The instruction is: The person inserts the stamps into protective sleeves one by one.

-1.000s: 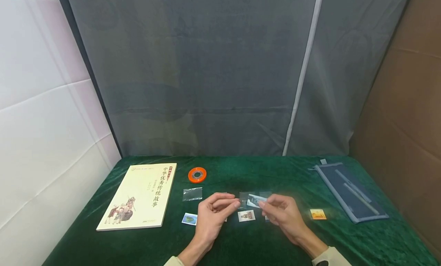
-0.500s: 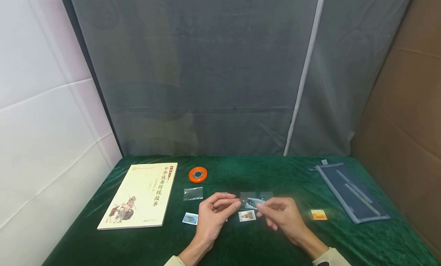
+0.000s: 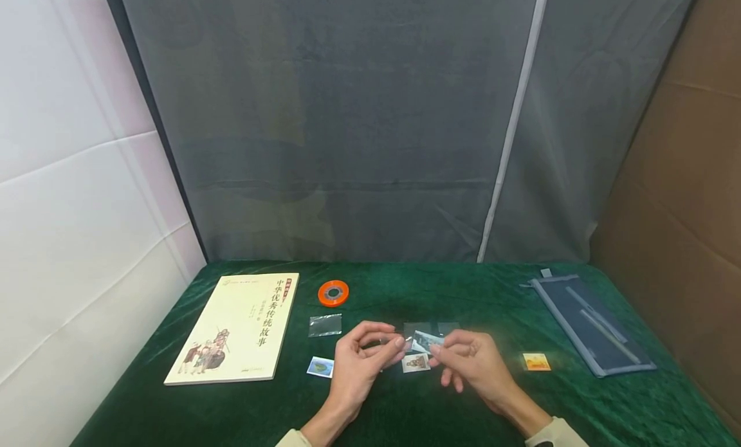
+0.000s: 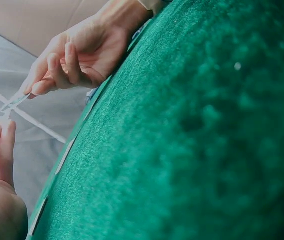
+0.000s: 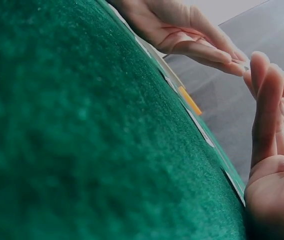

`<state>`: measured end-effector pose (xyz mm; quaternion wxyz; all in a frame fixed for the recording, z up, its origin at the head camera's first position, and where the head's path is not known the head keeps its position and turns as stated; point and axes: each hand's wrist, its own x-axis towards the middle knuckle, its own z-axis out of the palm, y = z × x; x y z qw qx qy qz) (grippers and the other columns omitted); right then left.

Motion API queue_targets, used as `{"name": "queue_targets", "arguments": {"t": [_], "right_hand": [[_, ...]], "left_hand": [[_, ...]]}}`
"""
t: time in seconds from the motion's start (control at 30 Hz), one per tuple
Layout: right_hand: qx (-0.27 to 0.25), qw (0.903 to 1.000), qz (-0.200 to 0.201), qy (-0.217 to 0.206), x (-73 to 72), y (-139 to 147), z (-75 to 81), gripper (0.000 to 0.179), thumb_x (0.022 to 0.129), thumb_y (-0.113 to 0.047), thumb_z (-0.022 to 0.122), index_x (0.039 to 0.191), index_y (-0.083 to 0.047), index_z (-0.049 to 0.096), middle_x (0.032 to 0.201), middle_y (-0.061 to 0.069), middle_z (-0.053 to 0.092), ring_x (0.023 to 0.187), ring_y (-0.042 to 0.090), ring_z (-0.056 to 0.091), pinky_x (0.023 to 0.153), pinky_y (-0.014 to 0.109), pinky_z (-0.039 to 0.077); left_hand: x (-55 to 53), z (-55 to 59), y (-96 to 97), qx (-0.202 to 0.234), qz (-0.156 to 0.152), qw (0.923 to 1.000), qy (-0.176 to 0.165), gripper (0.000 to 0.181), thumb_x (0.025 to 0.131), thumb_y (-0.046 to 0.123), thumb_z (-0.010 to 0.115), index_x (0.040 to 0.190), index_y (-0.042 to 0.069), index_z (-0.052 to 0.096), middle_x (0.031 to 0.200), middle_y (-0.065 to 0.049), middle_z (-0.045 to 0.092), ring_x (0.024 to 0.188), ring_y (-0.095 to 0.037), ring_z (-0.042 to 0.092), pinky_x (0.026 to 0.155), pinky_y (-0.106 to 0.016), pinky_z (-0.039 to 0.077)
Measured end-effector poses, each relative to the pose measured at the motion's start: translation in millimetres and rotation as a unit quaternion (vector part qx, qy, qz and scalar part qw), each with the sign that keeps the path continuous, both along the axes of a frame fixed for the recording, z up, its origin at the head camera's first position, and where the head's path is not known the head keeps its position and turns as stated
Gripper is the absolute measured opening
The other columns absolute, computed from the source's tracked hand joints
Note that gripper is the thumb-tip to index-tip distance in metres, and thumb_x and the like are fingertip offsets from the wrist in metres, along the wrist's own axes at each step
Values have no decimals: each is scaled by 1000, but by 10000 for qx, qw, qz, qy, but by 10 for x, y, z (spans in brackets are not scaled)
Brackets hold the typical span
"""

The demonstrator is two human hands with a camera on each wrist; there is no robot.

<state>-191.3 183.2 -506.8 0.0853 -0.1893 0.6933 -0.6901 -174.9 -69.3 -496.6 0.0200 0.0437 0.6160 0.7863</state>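
Note:
In the head view my right hand [image 3: 475, 364] pinches a small bluish-grey stamp [image 3: 427, 341] between thumb and forefinger, its other fingers loosely bent. My left hand [image 3: 366, 362] faces it, thumb and forefinger pinching the edge of a small clear plastic sleeve [image 3: 408, 341]. The stamp's left end overlaps that sleeve. The left wrist view shows stamp [image 4: 15, 101] and sleeve meeting between both hands' fingertips, raised off the cloth. Below the hands lies a brownish stamp [image 3: 415, 363], partly covered by the right fingertips in the head view.
On the green cloth [image 3: 405, 421] lie a cream book [image 3: 231, 331], an orange reel [image 3: 333, 293], a clear sleeve [image 3: 325, 325], a blue-green stamp [image 3: 320, 366] and a yellow-orange stamp [image 3: 536, 361]. A blue mesh pouch [image 3: 579, 325] lies at right. More clear sleeves [image 3: 448, 328] lie behind the hands.
My right hand has shifted slightly left with the stamp, bringing it over the sleeve, and its lower fingers have spread. The left hand has hardly moved.

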Motion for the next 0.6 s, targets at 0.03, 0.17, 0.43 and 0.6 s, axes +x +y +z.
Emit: {"name": "queue_targets", "arguments": {"t": [0.03, 0.17, 0.43, 0.6], "right_hand": [[14, 10000, 22, -7, 0, -2, 0, 16, 103, -11, 74, 98, 3, 67, 94, 24, 81, 58, 13, 72, 43, 28, 55], [65, 9999, 50, -58, 2, -9, 6, 15, 102, -13, 75, 97, -1, 67, 93, 19, 83, 60, 13, 73, 45, 27, 56], [154, 9998, 50, 103, 12, -9, 2, 20, 102, -11, 76, 96, 6, 65, 90, 16, 83, 59, 15, 73, 43, 32, 56], [116, 9998, 13, 145, 18, -16, 7, 21, 101, -11, 76, 96, 6, 65, 90, 17, 83, 58, 15, 73, 43, 33, 57]], "left_hand": [[1, -2, -1, -6, -20, 10000, 2, 54, 91, 15, 89, 130, -10, 62, 118, -22, 78, 102, -28, 82, 90, -42, 67], [0, -12, -1, -200, -33, 9998, 61, 53, 91, 15, 89, 130, -8, 62, 119, -20, 78, 104, -27, 82, 91, -40, 67], [0, -4, 12, -819, 50, 9964, 205, 50, 89, 22, 92, 127, -1, 68, 115, -14, 79, 102, -24, 83, 93, -31, 66], [2, -4, 10, -949, 58, 9952, 236, 50, 88, 23, 93, 125, 0, 69, 115, -14, 78, 101, -23, 82, 91, -30, 66]]}}
